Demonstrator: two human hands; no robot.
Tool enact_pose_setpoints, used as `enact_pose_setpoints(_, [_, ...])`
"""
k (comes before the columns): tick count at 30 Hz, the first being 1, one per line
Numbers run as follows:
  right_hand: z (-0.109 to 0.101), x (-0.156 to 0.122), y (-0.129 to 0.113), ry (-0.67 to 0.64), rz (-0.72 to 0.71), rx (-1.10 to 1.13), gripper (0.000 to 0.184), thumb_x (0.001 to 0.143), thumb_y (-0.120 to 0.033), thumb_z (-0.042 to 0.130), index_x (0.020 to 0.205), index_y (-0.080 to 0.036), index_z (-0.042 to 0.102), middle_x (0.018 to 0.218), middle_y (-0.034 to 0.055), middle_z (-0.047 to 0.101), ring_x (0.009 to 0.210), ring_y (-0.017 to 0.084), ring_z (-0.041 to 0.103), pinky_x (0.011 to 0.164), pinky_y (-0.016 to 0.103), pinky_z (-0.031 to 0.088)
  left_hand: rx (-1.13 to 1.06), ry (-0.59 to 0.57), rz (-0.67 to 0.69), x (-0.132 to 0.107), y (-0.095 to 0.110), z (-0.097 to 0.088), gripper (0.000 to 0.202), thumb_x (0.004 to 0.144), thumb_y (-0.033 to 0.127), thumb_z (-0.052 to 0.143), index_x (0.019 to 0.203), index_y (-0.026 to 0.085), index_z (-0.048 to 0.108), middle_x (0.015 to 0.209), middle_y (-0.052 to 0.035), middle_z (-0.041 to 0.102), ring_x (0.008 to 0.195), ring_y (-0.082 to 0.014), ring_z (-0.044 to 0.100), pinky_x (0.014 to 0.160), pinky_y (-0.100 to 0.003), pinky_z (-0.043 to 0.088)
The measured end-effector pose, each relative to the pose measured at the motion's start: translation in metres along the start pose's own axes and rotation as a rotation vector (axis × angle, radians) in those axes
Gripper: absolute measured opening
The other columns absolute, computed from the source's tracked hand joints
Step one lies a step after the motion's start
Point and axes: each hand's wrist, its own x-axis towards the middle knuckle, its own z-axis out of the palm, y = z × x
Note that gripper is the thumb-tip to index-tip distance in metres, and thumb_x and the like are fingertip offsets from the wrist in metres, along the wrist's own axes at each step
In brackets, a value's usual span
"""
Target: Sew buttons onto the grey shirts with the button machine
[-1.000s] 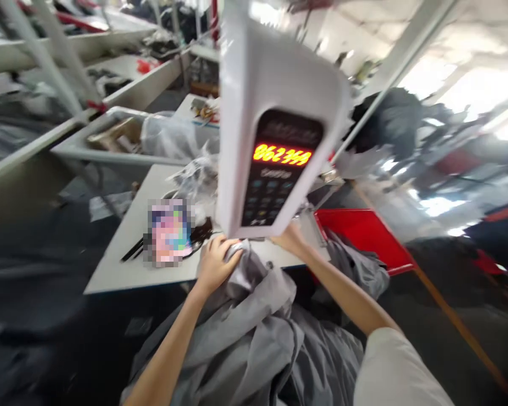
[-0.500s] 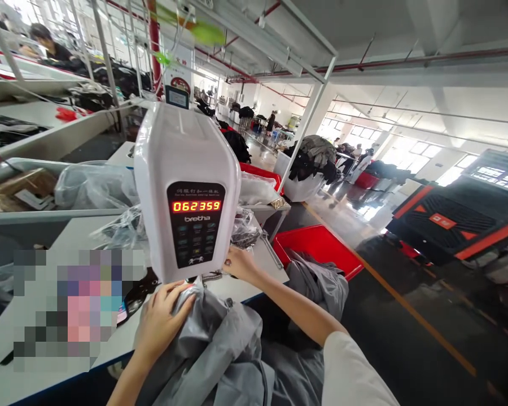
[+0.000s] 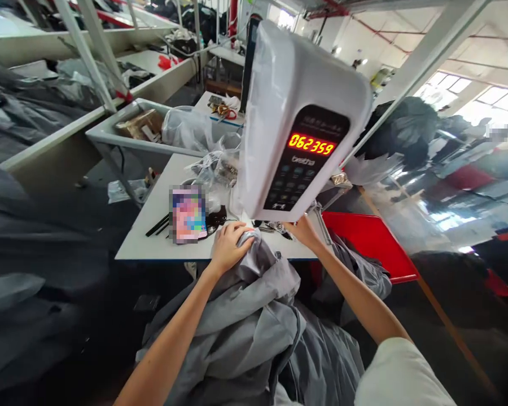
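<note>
Gripping tight, the left hand (image 3: 230, 247) clenches a bunched fold of the grey garment (image 3: 245, 321) at the near edge of the bench (image 3: 152, 237), and the rest of the cloth spills from that grip down toward the person. Just right of it, under the white machine (image 3: 300, 113) with red digits, the right hand (image 3: 303, 231) lies beside the cloth, but whether its grip is closed cannot be told. A red bin (image 3: 368, 242) stands farther right.

- The plain grey fabric garment (image 3: 254, 321) is one flat grey, without pattern.
- The white plastic machine housing (image 3: 288, 90) carries a black control panel (image 3: 298, 175) with glowing orange-red digits (image 3: 312, 145).
- The red plastic bin (image 3: 364, 242) is solid bright red.
- The flat white tabletop (image 3: 152, 231) is plain.
- The short white sleeve (image 3: 398, 372) is plain.
</note>
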Motion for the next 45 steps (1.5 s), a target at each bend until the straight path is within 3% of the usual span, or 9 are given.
enact_pose_setpoints(3, [0.002, -0.01, -0.012, 0.048, -0.035, 0.073, 0.023, 0.083, -0.032, 0.054, 0.077, -0.018, 0.07, 0.073, 0.0024, 0.066, 0.066, 0.015, 0.056, 0.064, 0.025, 0.042, -0.007, -0.001, -0.004, -0.001, 0.0, -0.001, 0.03, 0.088, 0.038, 0.056, 0.114, 0.025, 0.064, 0.125, -0.0056, 0.057, 0.117, -0.0229, 0.049, 0.102, -0.038, 0.037])
enact_pose_setpoints(6, [0.01, -0.02, -0.032, 0.004, -0.099, 0.066, 0.021, 0.085, -0.029, 0.053, 0.084, -0.019, 0.071, 0.077, 0.0027, 0.068, 0.067, 0.014, 0.056, 0.066, 0.027, 0.043, -0.007, 0.002, -0.006, -0.001, -0.001, 0.0, 0.03, 0.088, 0.039, 0.057, 0.114, 0.026, 0.064, 0.126, -0.0051, 0.057, 0.117, -0.0225, 0.049, 0.103, -0.038, 0.037])
enact_pose_setpoints(13, [0.032, -0.026, -0.063, 0.026, -0.318, -0.23, 0.019, 0.089, -0.021, 0.05, 0.088, -0.02, 0.069, 0.082, 0.0034, 0.068, 0.079, 0.017, 0.059, 0.076, 0.029, 0.038, -0.019, 0.006, -0.007, -0.002, -0.002, 0.001, 0.029, 0.088, 0.039, 0.058, 0.114, 0.027, 0.064, 0.126, -0.0034, 0.057, 0.119, -0.0209, 0.048, 0.104, -0.036, 0.036])
enact_pose_setpoints(23, [0.046, -0.023, -0.064, 0.071, -0.431, -0.52, 0.022, 0.095, -0.024, 0.046, 0.087, -0.022, 0.067, 0.079, 0.0029, 0.065, 0.076, 0.017, 0.052, 0.071, 0.032, 0.029, -0.019, 0.01, -0.011, -0.002, -0.001, 0.0, 0.027, 0.087, 0.037, 0.058, 0.112, 0.027, 0.064, 0.127, -0.0013, 0.057, 0.117, -0.0205, 0.048, 0.102, -0.035, 0.036])
enact_pose_setpoints(28, [0.047, -0.026, -0.064, 0.087, -0.535, -0.682, 0.022, 0.096, -0.02, 0.044, 0.097, -0.02, 0.067, 0.078, 0.0037, 0.064, 0.072, 0.018, 0.048, 0.069, 0.034, 0.026, -0.018, 0.017, -0.004, -0.002, -0.002, 0.002, 0.027, 0.087, 0.036, 0.058, 0.112, 0.027, 0.064, 0.126, -0.0012, 0.057, 0.116, -0.0203, 0.048, 0.102, -0.035, 0.037])
enact_pose_setpoints(32, [0.046, -0.03, -0.065, 0.132, -0.591, -0.69, 0.02, 0.094, -0.018, 0.047, 0.104, -0.017, 0.065, 0.078, 0.0032, 0.064, 0.071, 0.018, 0.047, 0.068, 0.034, 0.026, -0.017, 0.012, -0.007, -0.002, -0.002, 0.002, 0.028, 0.087, 0.037, 0.059, 0.113, 0.027, 0.064, 0.126, -0.0014, 0.057, 0.117, -0.0206, 0.048, 0.102, -0.035, 0.037])
enact_pose_setpoints(36, [0.044, -0.031, -0.064, 0.165, -0.55, -0.588, 0.019, 0.094, -0.02, 0.048, 0.099, -0.019, 0.066, 0.078, 0.0027, 0.065, 0.072, 0.017, 0.05, 0.069, 0.033, 0.028, -0.024, 0.014, -0.007, -0.003, -0.001, 0.002, 0.027, 0.087, 0.037, 0.058, 0.113, 0.028, 0.064, 0.126, -0.0016, 0.057, 0.117, -0.021, 0.048, 0.103, -0.036, 0.036])
enact_pose_setpoints(45, [0.061, -0.023, -0.06, 0.093, -0.171, 0.048, 0.018, 0.089, -0.03, 0.056, 0.082, -0.017, 0.067, 0.076, 0.0029, 0.063, 0.069, 0.014, 0.054, 0.069, 0.026, 0.039, -0.019, 0.019, 0.04, -0.002, -0.006, 0.003, 0.027, 0.088, 0.034, 0.055, 0.113, 0.027, 0.065, 0.123, -0.0038, 0.058, 0.115, -0.0223, 0.051, 0.101, -0.037, 0.038])
